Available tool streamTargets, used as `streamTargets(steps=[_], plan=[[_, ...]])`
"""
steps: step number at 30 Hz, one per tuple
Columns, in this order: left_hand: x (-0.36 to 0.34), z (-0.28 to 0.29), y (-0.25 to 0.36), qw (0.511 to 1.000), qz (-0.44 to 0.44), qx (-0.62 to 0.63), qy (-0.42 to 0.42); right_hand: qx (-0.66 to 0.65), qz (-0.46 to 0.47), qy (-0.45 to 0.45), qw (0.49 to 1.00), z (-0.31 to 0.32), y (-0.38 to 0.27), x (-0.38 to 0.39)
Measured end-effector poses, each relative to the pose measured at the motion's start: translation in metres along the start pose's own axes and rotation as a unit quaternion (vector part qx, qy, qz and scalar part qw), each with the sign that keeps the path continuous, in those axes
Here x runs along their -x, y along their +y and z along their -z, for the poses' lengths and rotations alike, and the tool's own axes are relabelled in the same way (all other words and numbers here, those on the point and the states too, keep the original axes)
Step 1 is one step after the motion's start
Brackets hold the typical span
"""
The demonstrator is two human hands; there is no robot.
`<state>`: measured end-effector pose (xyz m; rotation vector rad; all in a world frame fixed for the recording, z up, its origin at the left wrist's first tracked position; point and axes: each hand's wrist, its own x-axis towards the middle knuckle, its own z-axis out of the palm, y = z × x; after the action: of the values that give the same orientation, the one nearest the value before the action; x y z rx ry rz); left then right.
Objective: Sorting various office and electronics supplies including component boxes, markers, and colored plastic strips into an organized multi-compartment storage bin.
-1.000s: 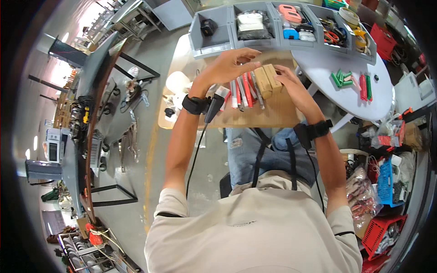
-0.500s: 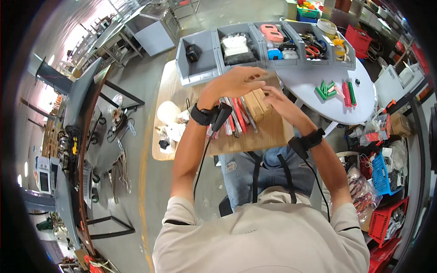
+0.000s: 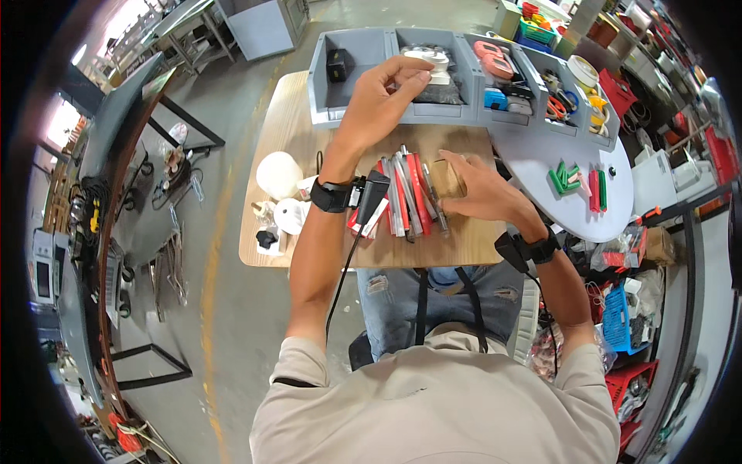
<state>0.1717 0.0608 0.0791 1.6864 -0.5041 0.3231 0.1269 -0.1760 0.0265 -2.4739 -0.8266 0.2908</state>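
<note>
Fingers (image 3: 464, 206) of the right hand (image 3: 491, 189) stand spread around the brown cardboard box (image 3: 447, 179), which lies on the wooden surface (image 3: 287, 116) beside slim red and silver packets (image 3: 402, 193); contact is unclear. The left hand (image 3: 379, 104) curls near the grey bins (image 3: 440, 115), its grip hidden. Handling the box seems the step; securing it would call for drawing the right fingers together.

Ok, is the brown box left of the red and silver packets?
No: the brown box sits to the right of the packets, partly covered by the right hand.
</note>
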Motion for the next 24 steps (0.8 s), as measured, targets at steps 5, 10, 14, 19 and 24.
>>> streamTargets(steps=[5,10,14,19,24], plan=[[-0.006,-0.001,-0.015,1.0,0.005,0.024,0.019,-0.114,-0.042,-0.021,0.992,0.033,0.009,-0.028],[-0.009,0.015,0.001,0.999,0.025,0.005,0.023,-0.265,0.072,0.107,0.956,0.082,-0.033,-0.062],[-0.028,0.025,0.04,0.995,0.072,0.011,-0.064,-0.439,0.05,0.156,0.884,0.103,-0.046,-0.094],[-0.048,0.041,0.045,0.99,-0.013,-0.135,-0.034,-0.645,0.128,0.168,0.734,0.096,-0.046,-0.146],[-0.051,0.05,0.056,0.971,-0.063,-0.23,-0.009,-0.668,0.151,0.108,0.72,0.096,-0.049,-0.154]])
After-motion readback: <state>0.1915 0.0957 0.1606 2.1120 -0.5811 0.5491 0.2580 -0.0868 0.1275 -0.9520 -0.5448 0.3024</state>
